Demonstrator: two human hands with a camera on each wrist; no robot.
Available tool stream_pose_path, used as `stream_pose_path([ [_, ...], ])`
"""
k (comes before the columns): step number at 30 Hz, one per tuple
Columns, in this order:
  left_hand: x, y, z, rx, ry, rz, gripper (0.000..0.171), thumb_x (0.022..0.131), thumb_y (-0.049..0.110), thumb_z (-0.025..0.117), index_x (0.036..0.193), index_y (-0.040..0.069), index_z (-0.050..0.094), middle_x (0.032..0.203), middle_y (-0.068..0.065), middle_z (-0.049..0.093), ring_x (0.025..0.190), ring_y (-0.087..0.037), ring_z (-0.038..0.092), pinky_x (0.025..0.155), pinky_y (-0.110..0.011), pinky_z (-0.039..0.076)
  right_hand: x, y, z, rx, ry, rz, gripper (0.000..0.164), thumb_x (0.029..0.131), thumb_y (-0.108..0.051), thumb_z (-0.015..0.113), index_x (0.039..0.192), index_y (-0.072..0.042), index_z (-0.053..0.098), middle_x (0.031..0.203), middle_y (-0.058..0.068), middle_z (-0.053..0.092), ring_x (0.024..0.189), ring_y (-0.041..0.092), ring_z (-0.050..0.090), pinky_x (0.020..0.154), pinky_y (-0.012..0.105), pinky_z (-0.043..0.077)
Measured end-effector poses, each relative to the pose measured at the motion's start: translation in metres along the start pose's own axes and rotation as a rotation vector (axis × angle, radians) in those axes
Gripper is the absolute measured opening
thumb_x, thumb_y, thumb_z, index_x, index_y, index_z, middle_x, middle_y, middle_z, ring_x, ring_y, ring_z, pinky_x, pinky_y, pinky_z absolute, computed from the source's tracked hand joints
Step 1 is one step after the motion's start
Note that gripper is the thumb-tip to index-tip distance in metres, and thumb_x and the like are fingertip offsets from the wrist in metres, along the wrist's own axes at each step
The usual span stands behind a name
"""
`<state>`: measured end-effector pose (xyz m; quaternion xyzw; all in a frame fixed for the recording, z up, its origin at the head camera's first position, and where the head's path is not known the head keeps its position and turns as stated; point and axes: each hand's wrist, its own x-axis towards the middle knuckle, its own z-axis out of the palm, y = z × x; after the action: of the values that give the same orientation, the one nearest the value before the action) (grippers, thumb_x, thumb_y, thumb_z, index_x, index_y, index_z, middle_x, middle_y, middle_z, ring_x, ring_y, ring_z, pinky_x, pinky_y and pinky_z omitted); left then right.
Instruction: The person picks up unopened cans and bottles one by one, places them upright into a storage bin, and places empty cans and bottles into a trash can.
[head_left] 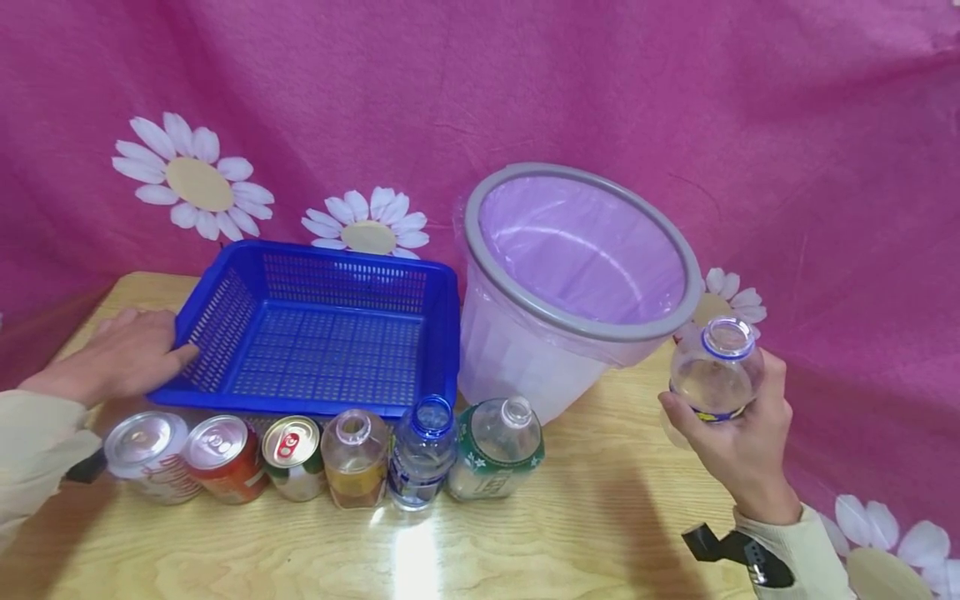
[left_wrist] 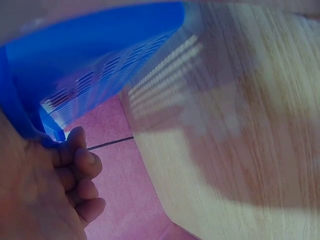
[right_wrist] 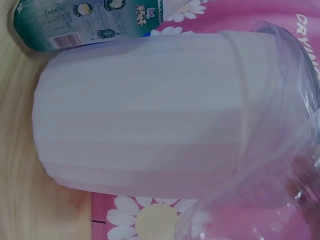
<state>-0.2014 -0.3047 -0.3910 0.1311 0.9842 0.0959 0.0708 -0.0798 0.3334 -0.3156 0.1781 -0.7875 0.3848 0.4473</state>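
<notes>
My left hand (head_left: pixel 135 354) grips the left rim of a blue plastic basket (head_left: pixel 330 407), thumb over the edge. In the left wrist view, its curled fingers (left_wrist: pixel 87 162) show beneath the rim. My right hand (head_left: pixel 742 446) holds an uncapped clear plastic bottle (head_left: pixel 716 375) upright, to the right of a white bin (head_left: pixel 517 350) with a grey rim and a clear liner. Part of the bottle shows blurred at the lower right of the right wrist view. Nothing is seen lying in the basket.
Along the basket's front stand a silver-white can (head_left: pixel 146 458), an orange can (head_left: pixel 225 458), a green-white can (head_left: pixel 294 458), a bottle with yellow label (head_left: pixel 356 475), a blue-necked bottle (head_left: pixel 422 454) and a green-labelled bottle (head_left: pixel 497 454). A pink flowered cloth (head_left: pixel 450 100) hangs behind the wooden table (head_left: pixel 300 550).
</notes>
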Motion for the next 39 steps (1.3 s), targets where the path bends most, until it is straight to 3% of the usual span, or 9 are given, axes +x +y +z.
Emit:
stream_pose_path([
  [10,0.006,0.002,0.0,0.02,0.007,0.012,0.044,0.103,0.031,0.048,0.105,-0.012,0.056,0.093,-0.021,0.061,0.093,-0.04,0.049,0.075,-0.046,0.036,0.022,-0.01,-0.002,-0.036,0.041,-0.02,0.106,0.07,-0.062,0.088,0.121,0.022,0.05,0.122,-0.022,0.069,0.11,-0.006,0.066,0.099,0.012,0.046],
  [17,0.0,-0.001,0.0,0.024,0.006,0.009,0.041,0.103,0.03,0.049,0.099,-0.01,0.056,0.087,-0.018,0.059,0.093,-0.043,0.053,0.076,-0.048,0.037,0.04,-0.015,-0.002,-0.039,0.014,-0.078,0.095,0.072,-0.055,0.09,0.118,0.02,0.053,0.126,0.005,0.076,0.115,-0.001,0.069,0.101,0.015,0.049],
  [24,0.001,-0.002,0.0,0.006,-0.012,-0.004,0.044,0.104,0.032,0.048,0.104,-0.012,0.054,0.088,-0.018,0.058,0.092,-0.041,0.05,0.075,-0.046,0.036,0.052,-0.019,-0.005,-0.132,0.022,-0.103,0.099,0.072,-0.066,0.084,0.118,0.017,0.056,0.115,0.003,0.078,0.105,-0.011,0.066,0.096,0.01,0.047],
  [31,-0.001,-0.002,0.002,0.009,-0.002,0.012,0.044,0.104,0.03,0.049,0.105,-0.013,0.057,0.089,-0.018,0.06,0.093,-0.039,0.052,0.076,-0.045,0.036,0.065,-0.028,0.001,-0.145,0.031,-0.161,0.101,0.072,-0.07,0.081,0.116,0.017,0.055,0.099,0.035,0.069,0.102,-0.013,0.063,0.094,0.008,0.046],
  [39,0.001,-0.002,0.002,0.016,-0.011,-0.002,0.046,0.104,0.032,0.048,0.106,-0.013,0.056,0.089,-0.018,0.059,0.093,-0.04,0.05,0.075,-0.044,0.035,0.074,-0.036,0.003,-0.193,0.019,-0.199,0.1,0.075,-0.073,0.077,0.116,0.016,0.057,0.098,0.035,0.068,0.103,-0.016,0.059,0.095,0.006,0.044],
])
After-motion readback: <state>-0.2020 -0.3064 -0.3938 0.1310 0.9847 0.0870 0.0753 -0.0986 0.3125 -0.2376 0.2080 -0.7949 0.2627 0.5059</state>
